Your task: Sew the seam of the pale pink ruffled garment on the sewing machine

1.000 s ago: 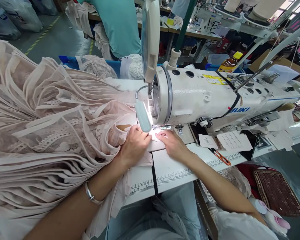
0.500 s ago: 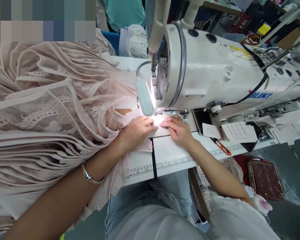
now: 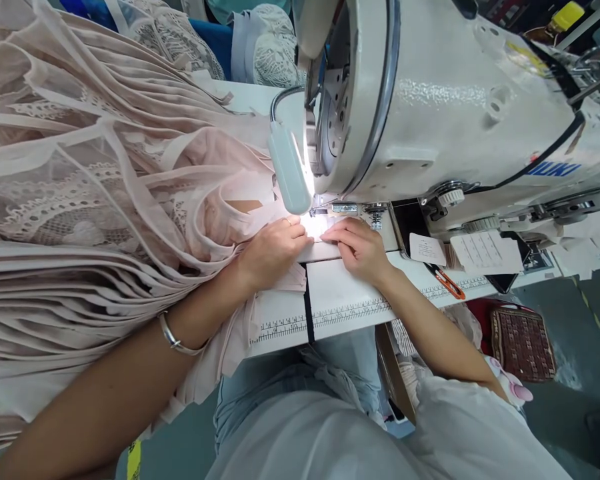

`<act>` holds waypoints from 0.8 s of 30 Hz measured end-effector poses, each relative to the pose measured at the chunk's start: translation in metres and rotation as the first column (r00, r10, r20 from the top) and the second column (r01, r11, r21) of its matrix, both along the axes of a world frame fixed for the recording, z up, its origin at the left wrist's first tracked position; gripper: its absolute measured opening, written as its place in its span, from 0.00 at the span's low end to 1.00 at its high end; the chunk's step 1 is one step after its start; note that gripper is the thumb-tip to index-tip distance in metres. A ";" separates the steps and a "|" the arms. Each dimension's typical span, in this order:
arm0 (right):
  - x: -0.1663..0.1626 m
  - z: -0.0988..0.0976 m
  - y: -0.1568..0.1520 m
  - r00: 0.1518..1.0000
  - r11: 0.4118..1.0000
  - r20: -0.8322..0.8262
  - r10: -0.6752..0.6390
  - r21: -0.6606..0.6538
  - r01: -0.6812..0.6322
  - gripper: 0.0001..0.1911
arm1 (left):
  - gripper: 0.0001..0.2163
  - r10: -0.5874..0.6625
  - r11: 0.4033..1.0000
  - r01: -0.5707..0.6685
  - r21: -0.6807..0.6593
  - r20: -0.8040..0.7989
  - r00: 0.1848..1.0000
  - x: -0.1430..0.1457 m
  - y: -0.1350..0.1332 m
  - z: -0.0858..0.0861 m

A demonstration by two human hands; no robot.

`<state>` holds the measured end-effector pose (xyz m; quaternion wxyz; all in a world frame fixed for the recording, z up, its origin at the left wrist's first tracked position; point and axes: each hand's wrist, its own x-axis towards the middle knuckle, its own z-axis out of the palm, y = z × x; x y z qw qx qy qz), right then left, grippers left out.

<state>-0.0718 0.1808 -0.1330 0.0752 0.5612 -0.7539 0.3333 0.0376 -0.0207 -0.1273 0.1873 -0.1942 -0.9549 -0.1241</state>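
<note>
Under the sewing machine (image 3: 430, 100), pale pink fabric (image 3: 273, 220) runs to the brightly lit needle area. My left hand (image 3: 275, 250), a bangle on its wrist, has its fingers curled closed on this fabric, just left of the needle. To the right, my right hand (image 3: 363, 248) pinches with its fingertips at the fabric's edge by the presser foot; glare washes out the detail there. A small lamp (image 3: 291, 170) on a bent neck hangs above the fingers and partly covers the needle. Folded pink lace-trimmed garments (image 3: 80, 200) lie in a heap beside my left arm.
A printed ruler strip (image 3: 350, 311) follows the table's front edge. Orange-handled thread snips (image 3: 447, 283) and paper cards (image 3: 487, 257) lie on the right. Behind are white lace pieces (image 3: 275, 47). A dark red patterned cushion (image 3: 523, 343) sits lower right.
My head view has shifted nearer the machine, which looks larger. My left fingers are more curled in and slightly farther from the right fingertips. Both hands stay by the needle.
</note>
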 end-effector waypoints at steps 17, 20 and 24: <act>-0.001 -0.003 0.006 0.983 0.988 -0.166 0.081 0.146 -0.057 0.21 | 0.14 0.075 0.996 -0.082 0.025 0.225 0.972 0.011 -0.004 0.004; 0.000 -0.002 0.005 0.987 0.982 -0.140 0.083 0.180 -0.058 0.23 | 0.15 0.074 0.997 -0.080 0.017 0.214 0.974 0.010 -0.004 0.004; 0.000 0.000 0.006 0.992 0.968 -0.110 0.061 0.250 -0.032 0.24 | 0.15 0.082 0.997 -0.082 -0.009 0.196 0.977 0.010 -0.004 0.001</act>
